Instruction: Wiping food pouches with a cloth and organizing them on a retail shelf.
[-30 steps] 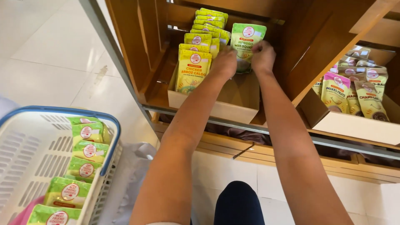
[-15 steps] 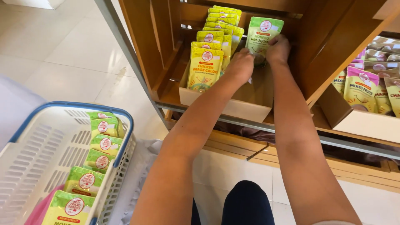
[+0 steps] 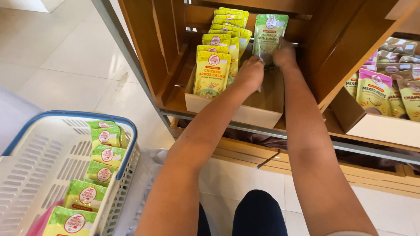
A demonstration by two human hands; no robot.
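Both bare hands reach into an open cardboard tray (image 3: 262, 114) set inside a slatted wooden crate shelf (image 3: 148, 48), where the left hand (image 3: 249, 73) and the right hand (image 3: 284, 54) close their fingers on the lower corners of one green stand-up food pouch with a round red-and-white label (image 3: 270, 31), holding it upright at the tray's back right. Beside it, in the same tray, a row of yellow stand-up pouches (image 3: 214, 65) stands front to back, about seven visible, though the rear ones overlap too tightly to count surely. In the neighbouring cardboard tray (image 3: 372, 126) to the right stand pink-topped and olive pouches (image 3: 372, 91), at least eight, some cut off by the frame edge. At lower left, a white plastic shopping basket with a blue rim (image 3: 39, 175) holds six green pouches (image 3: 100, 172) stacked in a line along its right wall, on a pale tiled floor (image 3: 52, 57).
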